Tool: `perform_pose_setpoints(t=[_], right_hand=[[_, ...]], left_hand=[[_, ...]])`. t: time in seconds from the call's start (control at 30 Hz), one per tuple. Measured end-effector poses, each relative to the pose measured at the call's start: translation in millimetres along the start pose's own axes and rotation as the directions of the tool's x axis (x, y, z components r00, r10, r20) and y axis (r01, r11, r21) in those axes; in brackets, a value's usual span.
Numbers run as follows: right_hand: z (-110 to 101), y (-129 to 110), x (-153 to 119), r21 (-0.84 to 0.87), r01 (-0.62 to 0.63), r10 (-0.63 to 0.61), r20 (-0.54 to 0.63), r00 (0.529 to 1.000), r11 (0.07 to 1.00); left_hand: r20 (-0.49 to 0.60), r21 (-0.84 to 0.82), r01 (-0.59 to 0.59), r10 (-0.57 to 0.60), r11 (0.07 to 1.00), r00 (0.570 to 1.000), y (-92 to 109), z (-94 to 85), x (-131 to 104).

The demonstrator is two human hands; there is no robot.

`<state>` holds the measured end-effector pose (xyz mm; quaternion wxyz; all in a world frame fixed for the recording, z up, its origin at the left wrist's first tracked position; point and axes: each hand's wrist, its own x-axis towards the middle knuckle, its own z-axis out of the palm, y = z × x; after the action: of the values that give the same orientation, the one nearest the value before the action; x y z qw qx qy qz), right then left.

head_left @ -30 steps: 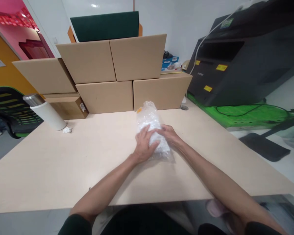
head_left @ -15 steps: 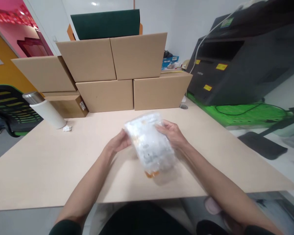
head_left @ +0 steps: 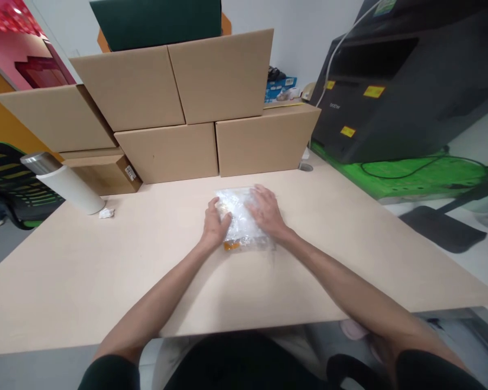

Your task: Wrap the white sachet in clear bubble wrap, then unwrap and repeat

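Note:
A clear plastic bag (head_left: 239,212) with white contents and an orange patch at its near edge lies flat on the table. My left hand (head_left: 215,225) rests along the bag's left side, thumb on top and apart from the fingers. On the upper right part of the bag, my right hand (head_left: 266,211) lies with its fingers spread, slightly blurred. What exactly is inside the bag cannot be made out.
Cardboard boxes (head_left: 166,154) are stacked at the table's back, with a dark green box (head_left: 158,24) on top. A white bottle (head_left: 71,189) and crumpled white scrap (head_left: 106,213) stand left. A large black printer (head_left: 390,103) is at right.
The bag, held up and tilted before, has come down flat onto the table, farther from me. My right hand has gone from gripping its edge to lying spread on it.

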<state>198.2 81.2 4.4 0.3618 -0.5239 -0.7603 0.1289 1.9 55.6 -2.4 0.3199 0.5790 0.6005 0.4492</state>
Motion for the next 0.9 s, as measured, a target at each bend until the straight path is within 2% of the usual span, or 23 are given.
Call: perform_pose_setpoints(t=[0.03,0.1,0.17,0.23,0.3,0.4,0.53,0.67,0.77,0.9], right_hand=[[-3,1,-2,-0.039,0.076,-0.072,0.107,0.992,0.996],[-11,5,-5,-0.046,0.157,-0.136,0.296,0.945,0.987],[-17,11,-5,-0.041,0.171,-0.141,0.399,0.906,0.984],[-23,17,-2,-0.045,0.151,-0.113,0.459,0.881,0.988],[-29,23,1,-0.058,0.121,-0.073,0.520,0.851,0.991],[-40,31,5,-0.059,0.092,-0.037,0.615,0.787,0.994],[-52,36,6,0.005,0.087,-0.066,0.691,0.720,0.996],[-53,40,4,0.032,0.113,-0.104,0.688,0.718,0.993],[-46,44,2,0.043,0.134,-0.130,0.651,0.748,0.990],[-38,45,-1,0.042,0.144,-0.140,0.599,0.788,0.989]], left_hand=[[-0.001,0.133,-0.082,0.083,0.988,0.997,0,-2.4,0],[0.049,0.368,-0.241,0.240,0.898,0.969,2,-10.2,2],[0.201,0.502,-0.374,0.315,0.780,0.927,5,-20.9,6],[0.396,0.535,-0.461,0.272,0.708,0.877,8,-32.4,11],[0.530,0.541,-0.485,0.170,0.687,0.831,11,-42.3,17],[0.608,0.570,-0.491,0.064,0.659,0.791,14,-51.4,24],[0.647,0.588,-0.534,0.044,0.607,0.761,15,-54.3,32],[0.656,0.594,-0.533,0.021,0.603,0.754,12,-52.9,34],[0.656,0.588,-0.534,0.028,0.608,0.754,9,-50.1,33],[0.622,0.579,-0.533,0.087,0.617,0.778,4,-45.2,30]])
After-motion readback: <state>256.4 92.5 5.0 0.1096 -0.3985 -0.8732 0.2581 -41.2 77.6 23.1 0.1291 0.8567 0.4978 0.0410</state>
